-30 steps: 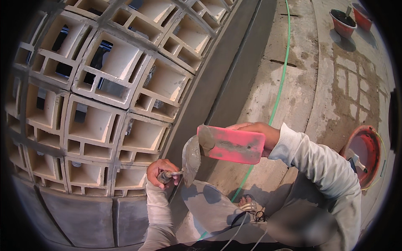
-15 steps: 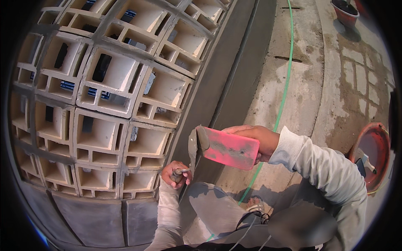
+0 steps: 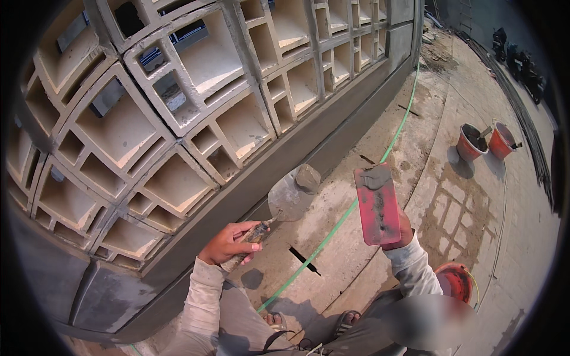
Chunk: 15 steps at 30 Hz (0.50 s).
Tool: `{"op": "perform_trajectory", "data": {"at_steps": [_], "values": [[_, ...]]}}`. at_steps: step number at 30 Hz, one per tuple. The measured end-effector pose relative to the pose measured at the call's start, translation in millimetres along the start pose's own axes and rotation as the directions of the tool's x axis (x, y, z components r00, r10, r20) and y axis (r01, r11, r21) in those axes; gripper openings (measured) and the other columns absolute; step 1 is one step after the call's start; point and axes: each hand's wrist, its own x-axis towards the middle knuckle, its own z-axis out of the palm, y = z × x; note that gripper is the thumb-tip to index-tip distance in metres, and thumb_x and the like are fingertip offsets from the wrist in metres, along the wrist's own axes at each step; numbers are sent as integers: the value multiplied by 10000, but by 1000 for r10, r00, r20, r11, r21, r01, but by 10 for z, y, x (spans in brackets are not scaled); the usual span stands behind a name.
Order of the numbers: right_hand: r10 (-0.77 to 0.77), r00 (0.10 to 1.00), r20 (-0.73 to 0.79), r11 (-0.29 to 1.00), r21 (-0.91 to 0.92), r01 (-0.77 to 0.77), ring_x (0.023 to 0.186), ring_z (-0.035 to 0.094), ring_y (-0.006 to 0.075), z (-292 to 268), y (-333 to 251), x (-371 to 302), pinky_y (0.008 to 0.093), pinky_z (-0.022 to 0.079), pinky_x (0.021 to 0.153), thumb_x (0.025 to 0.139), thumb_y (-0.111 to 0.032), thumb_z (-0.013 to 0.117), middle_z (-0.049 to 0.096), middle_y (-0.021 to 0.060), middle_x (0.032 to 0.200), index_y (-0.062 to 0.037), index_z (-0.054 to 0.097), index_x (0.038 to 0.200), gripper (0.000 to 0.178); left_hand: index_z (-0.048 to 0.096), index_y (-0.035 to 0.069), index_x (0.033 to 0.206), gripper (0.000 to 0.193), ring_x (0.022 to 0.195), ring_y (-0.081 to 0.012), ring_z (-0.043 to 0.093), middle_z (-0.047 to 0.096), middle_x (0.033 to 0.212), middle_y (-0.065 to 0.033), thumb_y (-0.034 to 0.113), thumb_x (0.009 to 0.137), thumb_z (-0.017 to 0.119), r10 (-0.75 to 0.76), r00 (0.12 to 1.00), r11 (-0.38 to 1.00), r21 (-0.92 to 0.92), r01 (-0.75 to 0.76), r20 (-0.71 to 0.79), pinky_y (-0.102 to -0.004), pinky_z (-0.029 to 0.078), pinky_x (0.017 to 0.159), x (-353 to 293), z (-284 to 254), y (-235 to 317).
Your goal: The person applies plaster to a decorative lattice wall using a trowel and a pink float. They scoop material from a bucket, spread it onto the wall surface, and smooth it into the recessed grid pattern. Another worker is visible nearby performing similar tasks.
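Observation:
My left hand (image 3: pixel 228 244) is closed round the handle of a trowel (image 3: pixel 285 200) with a wide rounded metal blade. A lump of wet mortar (image 3: pixel 308 178) sits at the blade's far edge. In my right hand (image 3: pixel 405 232) is a flat pink plastic float (image 3: pixel 379 213), tilted up so its mortar-smeared face shows. Grey mortar (image 3: pixel 375 176) coats its far end. My right fingers are mostly hidden behind the float. Trowel and float are apart, with a smooth grey plastered ledge (image 3: pixel 320 137) beyond the trowel on the left.
A wall of pale hollow vent blocks (image 3: pixel 209 90) rises on the left. A green hose (image 3: pixel 332 231) runs along the concrete strip by my feet. Orange buckets (image 3: pixel 469 153) stand at the far right, and a red-orange tub (image 3: pixel 456 282) is near my right forearm. Long dark rods (image 3: pixel 530 139) lie farther right.
The view has swung along the wall. Float and trowel, close together before, are now apart. The trowel blade now lies flatter with a mortar lump on it; the float points away from me.

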Motion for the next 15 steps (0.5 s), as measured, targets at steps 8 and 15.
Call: {"op": "perform_trajectory", "data": {"at_steps": [8, 15], "values": [[-158, 987, -19, 874, -468, 131, 1080, 613, 183, -337, 164, 194, 374, 540, 855, 1043, -248, 514, 558, 55, 1261, -143, 289, 1494, 514, 437, 6, 1209, 297, 586, -143, 578, 621, 956, -132, 72, 945, 555, 90, 989, 953, -278, -119, -113, -283, 485, 513, 410, 613, -196], [-258, 966, -13, 658, -735, 166, 1110, 563, 141, -378, 386, 517, 319, 517, 879, 1028, -21, 438, 518, 68, 1229, -110, 307, 1379, 385, 582, 7, 1194, 286, 546, -107, 529, 588, 698, -47, 99, 923, 591, 76, 997, 936, -342, -78, -21, -249, 433, 491, 285, 910, -300]]}}
